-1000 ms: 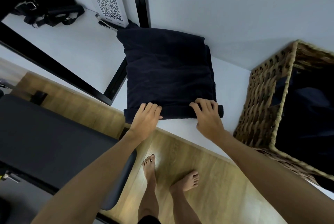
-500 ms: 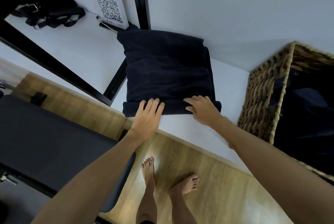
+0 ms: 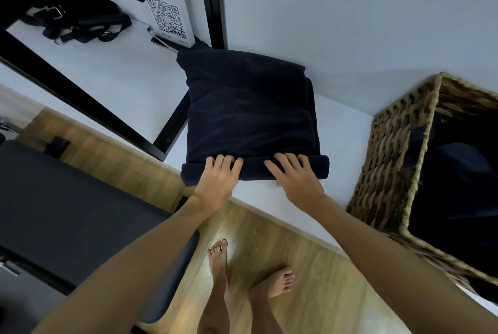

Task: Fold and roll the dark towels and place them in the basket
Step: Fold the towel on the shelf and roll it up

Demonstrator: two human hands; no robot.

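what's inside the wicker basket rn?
Dark fabric shows inside the wicker basket, apparently dark towels already placed. How many there are, whether they are rolled, and the basket's bottom are hidden in shadow.

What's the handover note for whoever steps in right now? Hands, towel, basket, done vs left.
Left hand: fingers laid over the rolled near edge of the dark towel, pressing it.
Right hand: same, on the roll's right part.
Towel: folded, lying on the white table; only the near edge is rolled into a short roll.
Basket: wicker, right of the towel on the table, dark fabric already inside.
Done: fold, start of roll.
Left: roll to the far edge, put the roll in the basket.
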